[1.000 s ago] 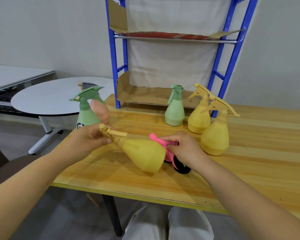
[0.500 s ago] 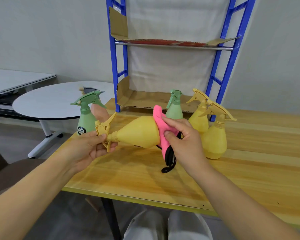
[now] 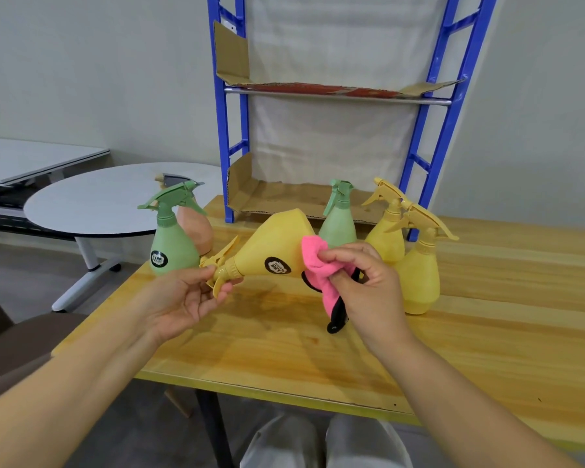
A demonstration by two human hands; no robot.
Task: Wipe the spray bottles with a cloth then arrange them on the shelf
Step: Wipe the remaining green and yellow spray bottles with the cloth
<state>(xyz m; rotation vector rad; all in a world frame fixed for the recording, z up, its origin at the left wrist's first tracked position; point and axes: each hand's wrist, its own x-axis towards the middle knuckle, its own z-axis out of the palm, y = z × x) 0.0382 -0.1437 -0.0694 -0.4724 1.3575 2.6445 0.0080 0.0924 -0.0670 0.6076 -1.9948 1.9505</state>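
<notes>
A yellow spray bottle [image 3: 271, 248] is held on its side above the wooden table [image 3: 487, 349], nozzle to the left and base raised toward the shelf [image 3: 335, 92]. Its neck and trigger are pinched between the curled fingers and thumb of the left hand [image 3: 179, 298]. A pink cloth [image 3: 318, 268] is bunched in the curled fingers of the right hand [image 3: 362, 285] and pressed against the bottle's lower side near the base.

The bottle is judged light, stiff and smooth, so likely slippery. The narrow neck under the trigger is judged the surest hold, with the round body left free for wiping.

Compared with half a second ago, the bottle has been rolled so that its label faces the camera. Its base is tipped higher, and the cloth has been drawn off the base onto the side.
</notes>
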